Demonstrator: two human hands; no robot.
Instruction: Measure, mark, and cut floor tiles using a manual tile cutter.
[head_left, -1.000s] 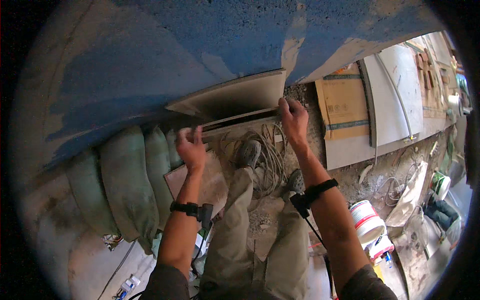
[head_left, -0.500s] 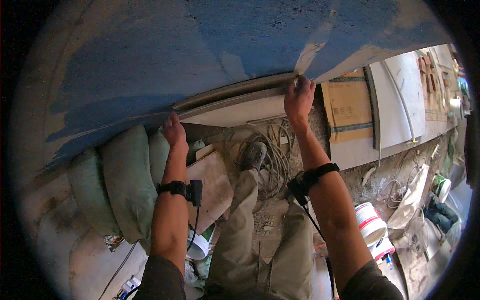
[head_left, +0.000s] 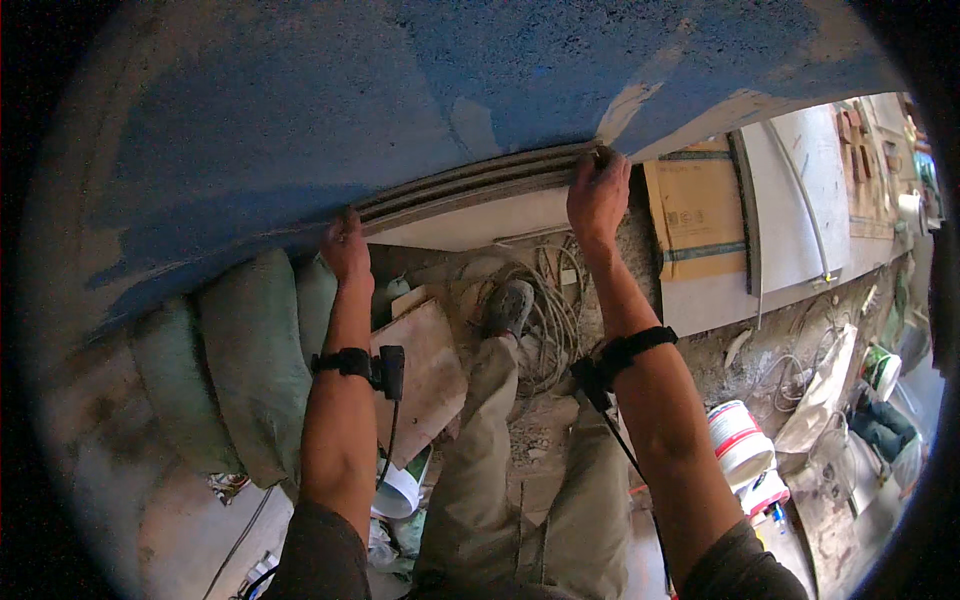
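Note:
Several thin grey-edged boards stand together against a large blue-stained surface, their long edges lined up side by side. The nearest one shows a pale face below its edge. At the left end, the fingers of my left hand are bent over the board edges. My right hand grips the right end with curled fingers, the thumb side against the blue surface. How many boards each hand holds is hidden. Both forearms wear black straps with a small device and a cable.
Stuffed green sacks lean at left. Coiled cable lies by my shoe, beside a brown-stained board. At right are cardboard, a white panel with a thin pipe, and a white bucket.
The dark gap between the board edges has narrowed, and more edges now show stacked closely. My left hand has shifted slightly up over the edge; my right hand has hardly moved.

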